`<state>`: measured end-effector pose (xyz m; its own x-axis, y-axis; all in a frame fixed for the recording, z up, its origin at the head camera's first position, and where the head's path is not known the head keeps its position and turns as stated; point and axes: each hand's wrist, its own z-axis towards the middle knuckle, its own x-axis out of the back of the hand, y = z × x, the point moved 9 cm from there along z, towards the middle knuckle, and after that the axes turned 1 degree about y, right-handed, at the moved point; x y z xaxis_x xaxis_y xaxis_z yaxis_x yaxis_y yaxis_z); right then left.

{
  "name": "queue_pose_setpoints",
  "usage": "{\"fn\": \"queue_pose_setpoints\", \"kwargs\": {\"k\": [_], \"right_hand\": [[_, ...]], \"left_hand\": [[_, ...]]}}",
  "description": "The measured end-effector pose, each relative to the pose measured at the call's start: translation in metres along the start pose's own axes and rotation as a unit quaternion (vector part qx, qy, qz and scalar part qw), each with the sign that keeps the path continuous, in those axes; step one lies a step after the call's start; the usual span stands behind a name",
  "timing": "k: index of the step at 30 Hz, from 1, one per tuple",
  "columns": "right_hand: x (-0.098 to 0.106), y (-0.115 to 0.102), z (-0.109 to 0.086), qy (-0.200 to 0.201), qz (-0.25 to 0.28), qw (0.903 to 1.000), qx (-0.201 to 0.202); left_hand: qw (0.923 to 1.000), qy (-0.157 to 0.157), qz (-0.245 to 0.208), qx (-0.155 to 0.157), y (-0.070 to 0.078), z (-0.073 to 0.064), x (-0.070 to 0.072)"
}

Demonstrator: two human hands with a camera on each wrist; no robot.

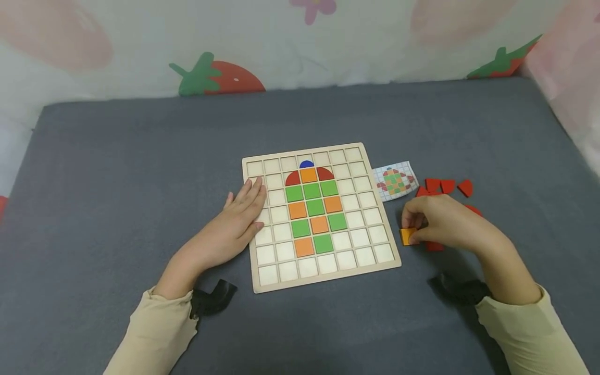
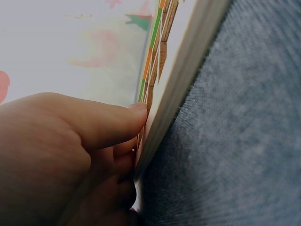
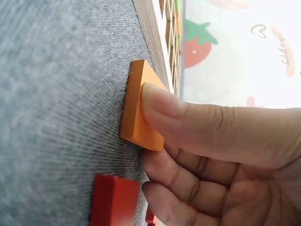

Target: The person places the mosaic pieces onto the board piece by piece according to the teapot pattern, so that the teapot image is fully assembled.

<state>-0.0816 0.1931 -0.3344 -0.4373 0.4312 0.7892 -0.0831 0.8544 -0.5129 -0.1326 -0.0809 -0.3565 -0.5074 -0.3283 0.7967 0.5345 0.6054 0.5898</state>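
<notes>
Where the board (image 1: 360,238) meets the left hand (image 1: 236,221), at its 9 o'clock edge, the fingers lie straight across the rim, likely to steady it against sliding on the desk (image 1: 117,156). This hand grips nothing; it looks like a brace rather than a clasp.

Just off the board's 3 o'clock edge, the right hand (image 1: 438,221) pinches an orange tile (image 1: 405,237). The thumb presses the broad face and a fingertip meets the edge, leaving much of the tile uncovered, which should make it simple to turn. The right wrist view is too close to tell whether the tile is clear of the desk.

Red pieces (image 1: 447,186) lie mostly between 1 and 2 o'clock of the tile, one more between 3 and 4; that side seems chosen for the right hand's easy reach. The card (image 1: 395,180) touches the board's 2 o'clock edge, picture up, presumably to be seen beside the cells.

On the board, green squares (image 1: 315,207) and orange squares (image 1: 320,224) sit below a blue half-round (image 1: 307,164) near 12 o'clock, the cell walls apparently keeping each in place.
</notes>
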Motion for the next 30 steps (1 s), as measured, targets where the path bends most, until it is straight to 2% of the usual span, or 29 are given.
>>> {"fn": "queue_pose_setpoints", "kwargs": {"k": [7,12,18,25,30], "right_hand": [[-0.003,0.003,-0.002,-0.006,0.015,0.9999,0.003],[-0.004,0.000,-0.004,-0.006,0.022,0.9994,0.024],[0.003,-0.006,-0.002,0.004,0.025,0.9985,0.048],[0.002,-0.017,-0.005,0.004,0.053,0.9935,0.101],[0.003,-0.020,-0.006,0.006,0.060,0.9923,0.108]], "left_hand": [[1.0000,-0.003,-0.004,0.000,-0.001,0.001,-0.004],[1.0000,-0.002,0.002,0.000,-0.002,0.000,-0.005],[1.0000,0.006,0.005,-0.001,-0.003,0.000,0.001],[0.9999,0.010,0.001,-0.007,-0.003,-0.003,0.000],[0.9999,0.012,-0.003,-0.011,0.000,-0.001,0.001]]}}
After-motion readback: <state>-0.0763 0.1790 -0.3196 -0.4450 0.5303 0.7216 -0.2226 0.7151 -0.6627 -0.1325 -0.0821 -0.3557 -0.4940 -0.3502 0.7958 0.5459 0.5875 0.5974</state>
